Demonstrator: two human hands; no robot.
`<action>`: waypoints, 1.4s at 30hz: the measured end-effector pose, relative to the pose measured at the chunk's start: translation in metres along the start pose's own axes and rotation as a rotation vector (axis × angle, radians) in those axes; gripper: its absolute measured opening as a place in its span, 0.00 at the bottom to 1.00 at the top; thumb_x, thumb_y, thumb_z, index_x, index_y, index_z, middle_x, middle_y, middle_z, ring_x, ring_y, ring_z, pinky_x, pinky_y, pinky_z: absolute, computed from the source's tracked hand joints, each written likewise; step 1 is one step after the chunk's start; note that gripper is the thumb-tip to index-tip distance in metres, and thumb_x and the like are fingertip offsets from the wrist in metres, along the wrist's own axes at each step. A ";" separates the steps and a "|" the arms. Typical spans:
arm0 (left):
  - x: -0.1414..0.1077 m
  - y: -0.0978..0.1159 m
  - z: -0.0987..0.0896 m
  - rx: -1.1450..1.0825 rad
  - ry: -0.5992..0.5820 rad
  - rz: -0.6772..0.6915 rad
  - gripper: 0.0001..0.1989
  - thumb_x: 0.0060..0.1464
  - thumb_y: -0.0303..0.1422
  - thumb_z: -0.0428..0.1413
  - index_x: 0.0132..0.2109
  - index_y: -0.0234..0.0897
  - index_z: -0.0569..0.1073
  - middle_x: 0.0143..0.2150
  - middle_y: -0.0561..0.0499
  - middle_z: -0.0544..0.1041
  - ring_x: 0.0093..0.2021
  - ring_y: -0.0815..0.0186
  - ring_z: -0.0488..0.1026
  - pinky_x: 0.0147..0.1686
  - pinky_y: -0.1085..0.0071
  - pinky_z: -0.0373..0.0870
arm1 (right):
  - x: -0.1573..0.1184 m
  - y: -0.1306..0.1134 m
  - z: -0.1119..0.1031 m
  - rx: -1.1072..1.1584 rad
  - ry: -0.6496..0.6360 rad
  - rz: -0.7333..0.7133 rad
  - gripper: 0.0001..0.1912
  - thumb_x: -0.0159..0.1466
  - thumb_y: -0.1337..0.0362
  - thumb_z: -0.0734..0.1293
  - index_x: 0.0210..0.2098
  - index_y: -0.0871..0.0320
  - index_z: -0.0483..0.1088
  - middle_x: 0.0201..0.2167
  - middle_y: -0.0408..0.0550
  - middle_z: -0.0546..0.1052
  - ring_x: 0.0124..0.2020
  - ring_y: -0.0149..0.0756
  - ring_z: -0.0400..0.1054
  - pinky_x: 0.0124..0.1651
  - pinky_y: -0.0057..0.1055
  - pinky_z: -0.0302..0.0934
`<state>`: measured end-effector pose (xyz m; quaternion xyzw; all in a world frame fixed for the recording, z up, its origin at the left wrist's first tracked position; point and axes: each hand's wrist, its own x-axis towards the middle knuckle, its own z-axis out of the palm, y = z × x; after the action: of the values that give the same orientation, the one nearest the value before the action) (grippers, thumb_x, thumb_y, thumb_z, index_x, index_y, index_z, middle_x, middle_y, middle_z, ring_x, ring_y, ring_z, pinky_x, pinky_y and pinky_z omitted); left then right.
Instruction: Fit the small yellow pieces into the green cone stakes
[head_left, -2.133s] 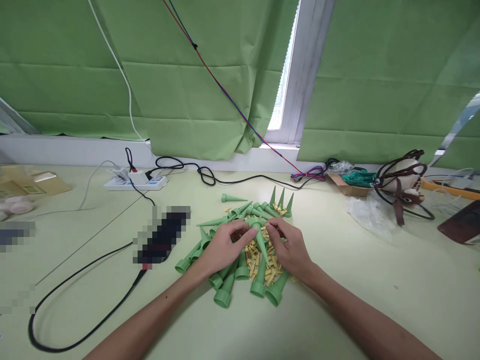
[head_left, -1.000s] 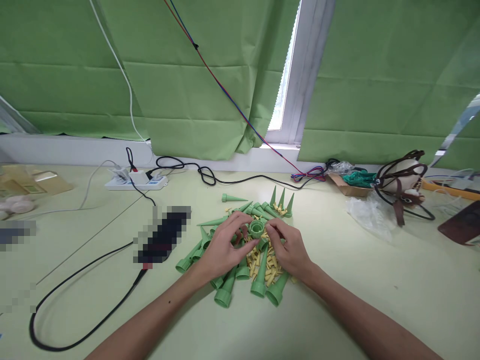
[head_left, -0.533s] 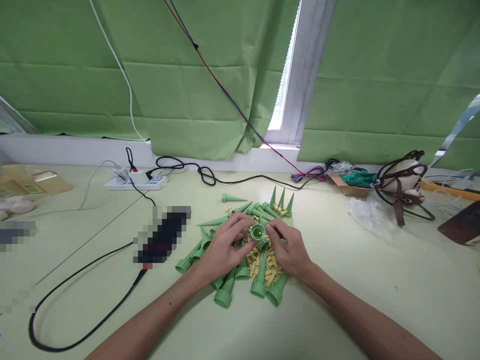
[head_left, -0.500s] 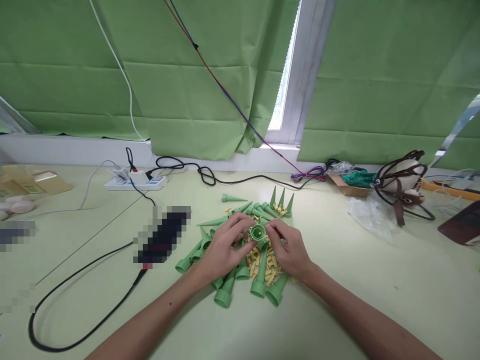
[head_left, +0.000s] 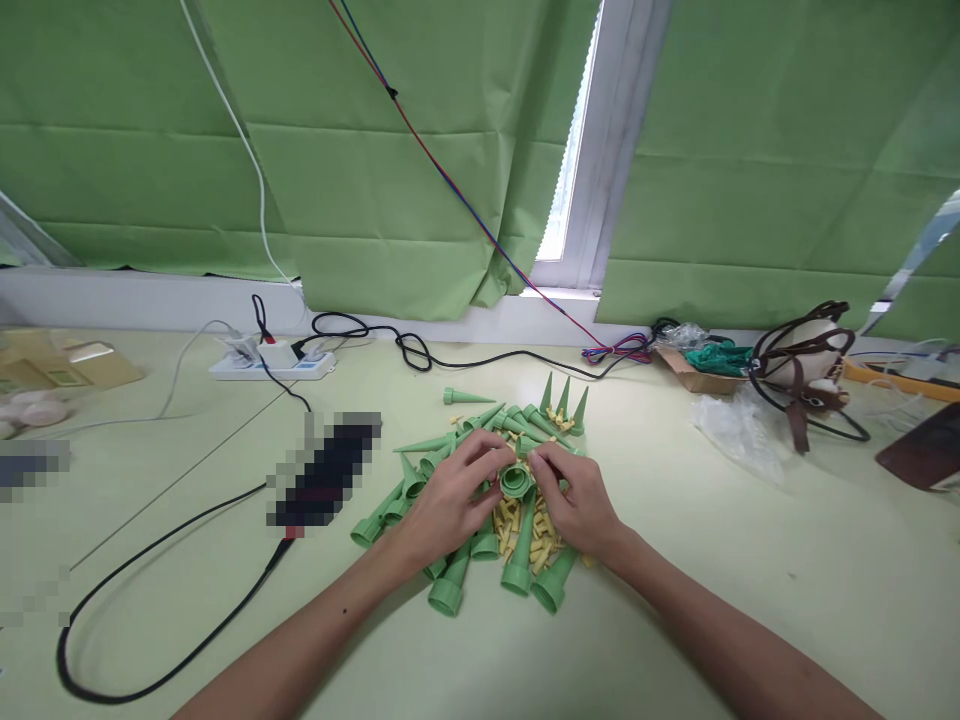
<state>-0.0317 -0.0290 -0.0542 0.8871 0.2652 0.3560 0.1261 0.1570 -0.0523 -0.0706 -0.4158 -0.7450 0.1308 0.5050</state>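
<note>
Twelve is straight ahead of the wearer, as I read it. Nearest, loose green cones (head_left: pixel 447 594) lie with mouths toward six; small yellow pieces (head_left: pixel 541 548) heap just beyond, between the hands. Left hand (head_left: pixel 457 492) grips the held cone (head_left: pixel 516 483) from its nine-o'clock side. Its open mouth faces me, long axis foreshortened, so I judge the tip points away. Right hand (head_left: pixel 576 492) pinched, fingertips by the rim at two o'clock; can't tell whether it holds a piece or touches. Left is the nearer hand. Farther, at one o'clock, three upright cones (head_left: pixel 567 396); at eleven, a lone cone (head_left: pixel 466 397), tip toward three.
</note>
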 end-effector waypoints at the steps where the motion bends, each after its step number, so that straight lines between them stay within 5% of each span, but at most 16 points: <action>1: 0.000 0.000 0.000 -0.001 -0.001 -0.007 0.16 0.58 0.19 0.47 0.49 0.40 0.67 0.45 0.45 0.69 0.37 0.65 0.68 0.34 0.71 0.67 | 0.000 0.000 0.000 0.004 0.002 0.002 0.15 0.72 0.61 0.55 0.28 0.55 0.60 0.21 0.41 0.62 0.21 0.31 0.55 0.26 0.30 0.53; 10: 0.007 0.005 -0.001 -0.112 0.078 -0.238 0.04 0.63 0.28 0.48 0.43 0.38 0.67 0.38 0.50 0.70 0.34 0.68 0.67 0.33 0.74 0.64 | -0.001 0.003 0.000 0.008 0.068 0.038 0.13 0.71 0.62 0.56 0.32 0.56 0.64 0.23 0.42 0.65 0.23 0.31 0.57 0.28 0.29 0.54; 21: 0.007 0.008 -0.001 -0.400 -0.068 -0.516 0.22 0.66 0.46 0.43 0.28 0.37 0.61 0.21 0.56 0.62 0.24 0.69 0.63 0.26 0.73 0.60 | 0.000 0.003 0.001 0.009 0.115 -0.034 0.09 0.70 0.65 0.58 0.35 0.57 0.67 0.26 0.44 0.71 0.26 0.31 0.63 0.30 0.28 0.58; 31: 0.008 0.009 0.000 -0.454 -0.058 -0.516 0.21 0.64 0.47 0.47 0.29 0.37 0.64 0.22 0.57 0.58 0.22 0.72 0.58 0.23 0.75 0.60 | -0.001 0.006 0.001 0.017 0.081 -0.037 0.08 0.70 0.66 0.58 0.35 0.57 0.67 0.26 0.43 0.70 0.25 0.31 0.62 0.30 0.28 0.58; 42: 0.010 0.009 -0.003 -0.318 -0.030 -0.381 0.11 0.62 0.40 0.54 0.39 0.37 0.71 0.34 0.52 0.69 0.31 0.69 0.65 0.28 0.74 0.63 | 0.000 0.005 0.001 0.007 0.060 -0.029 0.09 0.70 0.66 0.58 0.34 0.57 0.65 0.25 0.42 0.67 0.24 0.30 0.59 0.29 0.28 0.55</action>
<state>-0.0244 -0.0312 -0.0422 0.7953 0.3662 0.3498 0.3331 0.1590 -0.0491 -0.0743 -0.4070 -0.7349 0.1133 0.5305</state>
